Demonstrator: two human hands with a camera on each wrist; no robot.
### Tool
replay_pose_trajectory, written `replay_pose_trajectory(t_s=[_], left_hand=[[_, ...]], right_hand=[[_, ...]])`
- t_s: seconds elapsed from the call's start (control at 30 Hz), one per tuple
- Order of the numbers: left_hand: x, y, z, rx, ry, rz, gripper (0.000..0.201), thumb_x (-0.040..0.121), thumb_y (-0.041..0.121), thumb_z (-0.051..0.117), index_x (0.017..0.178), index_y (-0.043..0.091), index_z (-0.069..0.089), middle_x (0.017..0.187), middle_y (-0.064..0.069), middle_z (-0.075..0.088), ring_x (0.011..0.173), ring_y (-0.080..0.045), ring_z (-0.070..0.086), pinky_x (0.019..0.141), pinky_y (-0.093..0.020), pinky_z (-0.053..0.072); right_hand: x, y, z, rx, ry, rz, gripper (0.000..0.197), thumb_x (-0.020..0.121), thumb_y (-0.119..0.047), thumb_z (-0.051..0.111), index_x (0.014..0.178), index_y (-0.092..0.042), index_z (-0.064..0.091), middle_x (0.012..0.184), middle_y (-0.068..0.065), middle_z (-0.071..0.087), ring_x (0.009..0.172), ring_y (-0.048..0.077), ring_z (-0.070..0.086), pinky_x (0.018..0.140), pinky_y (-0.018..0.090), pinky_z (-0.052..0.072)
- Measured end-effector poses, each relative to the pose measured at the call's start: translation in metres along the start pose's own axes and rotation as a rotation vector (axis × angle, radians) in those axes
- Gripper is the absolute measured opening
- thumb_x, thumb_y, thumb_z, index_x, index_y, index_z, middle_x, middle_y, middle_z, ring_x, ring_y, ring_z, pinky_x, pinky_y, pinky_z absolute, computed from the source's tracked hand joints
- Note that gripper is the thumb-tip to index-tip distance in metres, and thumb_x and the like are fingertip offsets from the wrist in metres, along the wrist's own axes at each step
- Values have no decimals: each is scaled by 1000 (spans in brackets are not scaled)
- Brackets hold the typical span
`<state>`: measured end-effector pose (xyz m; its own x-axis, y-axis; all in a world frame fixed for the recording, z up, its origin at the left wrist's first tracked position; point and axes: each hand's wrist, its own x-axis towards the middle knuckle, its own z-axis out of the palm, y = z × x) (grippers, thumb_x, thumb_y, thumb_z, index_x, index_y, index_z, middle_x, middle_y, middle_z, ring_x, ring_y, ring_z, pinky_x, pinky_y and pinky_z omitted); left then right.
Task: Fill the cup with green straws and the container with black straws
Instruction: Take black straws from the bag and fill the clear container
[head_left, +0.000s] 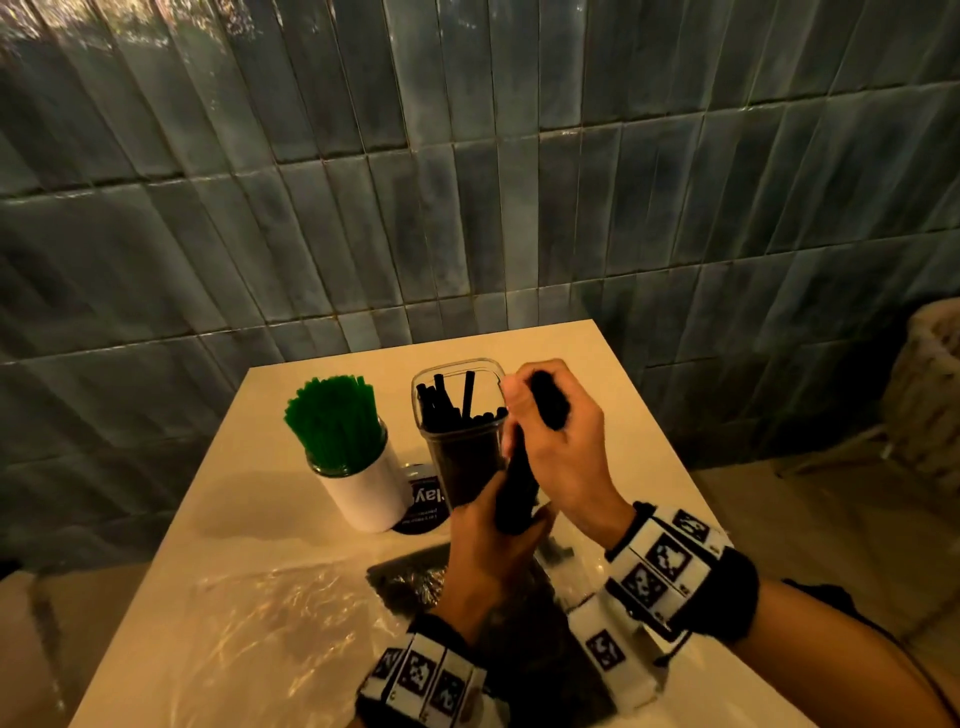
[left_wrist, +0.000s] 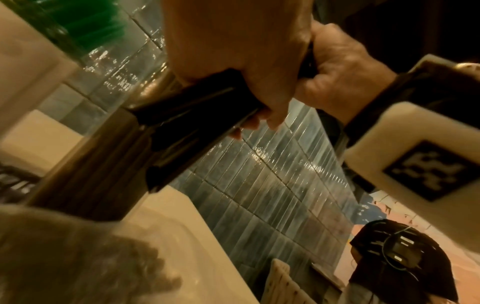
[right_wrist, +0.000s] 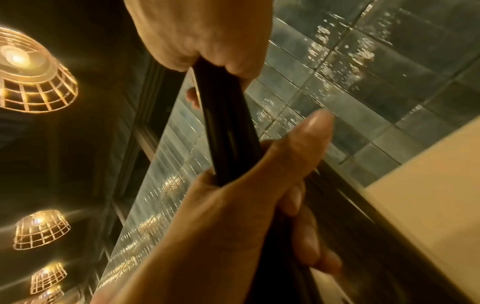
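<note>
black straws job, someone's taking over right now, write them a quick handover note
Left hand: grips the lower end of the black straw bundle.
Right hand: grips its upper end, beside the container.
Cup: packed with green straws, looks done.
Container: partly filled with black straws, room left.
Left to do: drop the held bundle into the container; more black straws seem to lie in the plastic wrap on the table.

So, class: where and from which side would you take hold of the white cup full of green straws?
Grip the white cup round its bare lower wall, from its left. Green straws fan out above the rim, and the clear container stands close on its right.
</note>
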<state>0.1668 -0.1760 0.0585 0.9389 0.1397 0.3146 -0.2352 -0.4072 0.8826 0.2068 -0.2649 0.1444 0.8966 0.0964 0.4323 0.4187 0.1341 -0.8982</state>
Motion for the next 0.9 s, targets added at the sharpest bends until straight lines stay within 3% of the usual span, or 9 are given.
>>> replay_pose_trajectory(t_s=[0.13,0.2,0.27,0.33,0.4,0.57,0.73,0.8,0.9], left_hand=[[12,22,-17,-68,78,31,71,65,51,76,121,21,44,116,15,54,104,6,54,85,-9,45],[21,21,-30,-95,228,22,83,61,53,79,127,23,37,123,19,44,112,8,46,93,-8,40],[33,12,-40,-21,314,6,96,60,55,80,135,23,30,134,15,36,123,-2,40,104,-19,35],[44,2,-44,77,302,-71,108,56,48,84,141,23,21,143,5,28,132,-13,31,112,-32,30],[54,-6,-43,118,249,-138,118,52,38,88,143,23,14,149,0,22,136,-16,25,115,-36,25],[73,-14,-38,103,156,-182,128,49,31,91,146,23,9,151,-3,23,137,-18,26,114,-38,26],[77,-19,-35,142,146,-211,119,61,29,86,149,16,7,150,-4,29,137,-20,28,109,-32,24],[77,-21,-35,181,143,-219,117,66,30,84,149,16,3,152,-5,24,139,-22,24,109,-30,22],[78,-23,-34,201,141,-213,116,69,32,82,149,15,0,154,-7,21,140,-23,22,109,-29,21]], right_hand=[[40,-34,-3,70,84,-115,6,90,-25,56,86,-22,52,57,-7,55,44,10,52,47,29,49],[68,-58,-9,152,192,-235,8,93,-14,55,89,-19,51,62,-7,54,43,9,51,42,27,47],[95,-77,-12,192,269,-385,7,94,-11,53,94,-17,50,70,-7,54,42,10,50,42,26,46],[114,-83,-11,144,279,-499,9,93,-11,54,99,-17,49,72,-10,58,43,10,52,44,26,47],[124,-74,-2,53,225,-528,12,92,-12,55,100,-19,50,75,-11,60,46,11,55,46,27,48],[118,-13,21,-188,64,-403,7,92,-15,58,97,-15,53,75,-8,57,50,9,57,50,24,51],[101,47,27,-350,-143,-73,23,94,-34,52,88,-13,60,69,-3,63,60,2,60,65,18,49],[95,68,24,-554,-270,-64,24,92,-34,56,86,-13,66,80,1,64,74,8,59,75,23,47],[85,81,19,-710,-388,-75,26,86,-31,65,108,-17,66,110,1,56,96,10,53,90,24,45]])
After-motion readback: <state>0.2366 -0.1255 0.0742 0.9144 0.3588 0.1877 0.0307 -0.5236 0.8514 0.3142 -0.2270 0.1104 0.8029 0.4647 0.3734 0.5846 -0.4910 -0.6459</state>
